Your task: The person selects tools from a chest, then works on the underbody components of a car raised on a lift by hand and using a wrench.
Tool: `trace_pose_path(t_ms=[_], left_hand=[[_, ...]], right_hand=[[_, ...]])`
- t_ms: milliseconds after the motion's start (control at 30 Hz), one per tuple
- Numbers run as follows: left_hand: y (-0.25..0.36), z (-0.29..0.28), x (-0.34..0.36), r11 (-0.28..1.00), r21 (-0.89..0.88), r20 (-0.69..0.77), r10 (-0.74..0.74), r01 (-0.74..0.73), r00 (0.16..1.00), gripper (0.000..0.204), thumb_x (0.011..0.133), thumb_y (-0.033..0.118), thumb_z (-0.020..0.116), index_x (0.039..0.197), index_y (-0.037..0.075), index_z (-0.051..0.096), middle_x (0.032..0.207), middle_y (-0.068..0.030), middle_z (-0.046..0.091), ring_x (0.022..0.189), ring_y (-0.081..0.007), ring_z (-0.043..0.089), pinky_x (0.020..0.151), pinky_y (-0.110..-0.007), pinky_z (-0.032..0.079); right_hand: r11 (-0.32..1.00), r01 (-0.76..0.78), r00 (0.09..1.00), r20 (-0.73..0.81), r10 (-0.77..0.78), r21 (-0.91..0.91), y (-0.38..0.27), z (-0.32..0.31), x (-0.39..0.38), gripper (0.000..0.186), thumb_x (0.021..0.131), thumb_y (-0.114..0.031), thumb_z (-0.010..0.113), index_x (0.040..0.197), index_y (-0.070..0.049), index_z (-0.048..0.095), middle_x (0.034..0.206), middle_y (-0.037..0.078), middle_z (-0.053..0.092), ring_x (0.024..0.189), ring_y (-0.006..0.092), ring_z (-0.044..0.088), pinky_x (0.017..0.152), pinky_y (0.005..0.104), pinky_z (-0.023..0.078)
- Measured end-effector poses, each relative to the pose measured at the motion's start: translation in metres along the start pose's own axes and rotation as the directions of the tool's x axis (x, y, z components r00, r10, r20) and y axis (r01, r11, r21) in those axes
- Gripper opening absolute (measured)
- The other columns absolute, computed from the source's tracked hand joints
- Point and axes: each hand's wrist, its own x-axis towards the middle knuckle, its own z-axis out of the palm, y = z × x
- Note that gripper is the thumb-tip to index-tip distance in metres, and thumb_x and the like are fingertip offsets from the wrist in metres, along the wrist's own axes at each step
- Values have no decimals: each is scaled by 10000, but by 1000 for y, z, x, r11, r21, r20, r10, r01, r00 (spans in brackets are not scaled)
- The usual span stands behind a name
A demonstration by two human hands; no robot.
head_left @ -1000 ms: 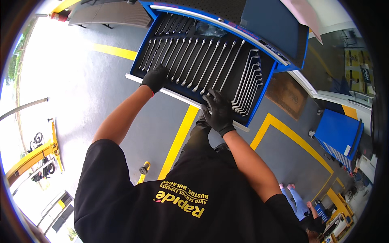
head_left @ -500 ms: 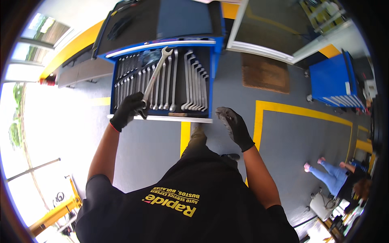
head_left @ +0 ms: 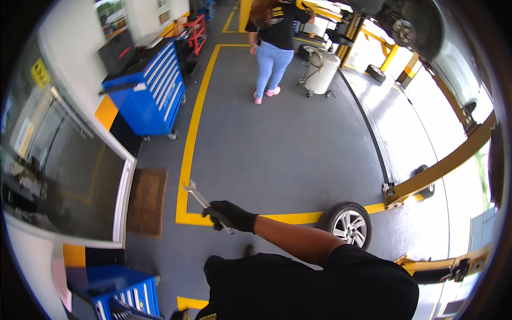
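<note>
My right hand (head_left: 233, 216), in a black glove, is closed around a silver combination wrench (head_left: 199, 196). The wrench's open jaw points up and left above the floor. Its other end comes out below my fingers. At the lower edge, beside the blue tool cabinet (head_left: 109, 278), a small dark shape may be part of my left hand; its fingers cannot be made out. Part of the cabinet's drawers shows at the lower left, cut off by the frame.
A brown doormat (head_left: 147, 202) lies by a glass door (head_left: 69, 160) on the left. Another blue cabinet (head_left: 149, 88) stands beyond. A wheel (head_left: 346, 225) rests on the right, near yellow lift arms. Ahead, a person (head_left: 272, 48) stands beside a wheeled white tank (head_left: 321, 74).
My view has swung right, away from the open wrench drawer, which now falls at the lower left. The wrench has passed from my left hand to my right.
</note>
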Motion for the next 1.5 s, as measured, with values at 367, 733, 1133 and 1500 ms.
trace_pose_path(t_ms=[367, 733, 1133, 1500], left_hand=[[211, 14, 121, 998, 10, -216, -63, 66, 974, 285, 954, 243, 564, 1109, 25, 665, 1026, -143, 704, 897, -287, 689, 767, -417, 556], [610, 214, 213, 130, 668, 330, 831, -733, 448, 374, 979, 341, 541, 1243, 88, 617, 968, -41, 656, 814, -159, 621, 694, -345, 504], [974, 809, -26, 639, 94, 827, 376, -763, 417, 481, 970, 417, 572, 1323, 92, 552, 1225, -43, 627, 1115, -162, 580, 957, -329, 430], [1098, 1057, -220, 383, -46, 962, 266, -923, 63, 541, 971, 416, 583, 1345, 29, 530, 1299, -83, 604, 1230, -194, 555, 1050, -365, 403]], right_hand=[[988, -157, 909, -390, 146, 5, -85, -342, 4, 283, 990, -267, 512, 1066, -14, 613, 764, 41, 564, 670, 149, 611, 652, 295, 536], [999, 6, 893, -449, -29, -52, -155, -515, 49, 278, 1005, -263, 519, 1131, -37, 619, 822, 51, 608, 678, 135, 611, 632, 286, 533], [897, 443, 332, -929, -161, 3, -221, -846, -154, 221, 978, -232, 554, 1058, -31, 599, 874, 101, 680, 806, 190, 673, 740, 329, 551], [511, 783, 67, -769, -636, -355, -510, -1095, -216, 238, 1020, -247, 508, 1165, -67, 567, 1009, 56, 683, 877, 160, 674, 744, 286, 540]])
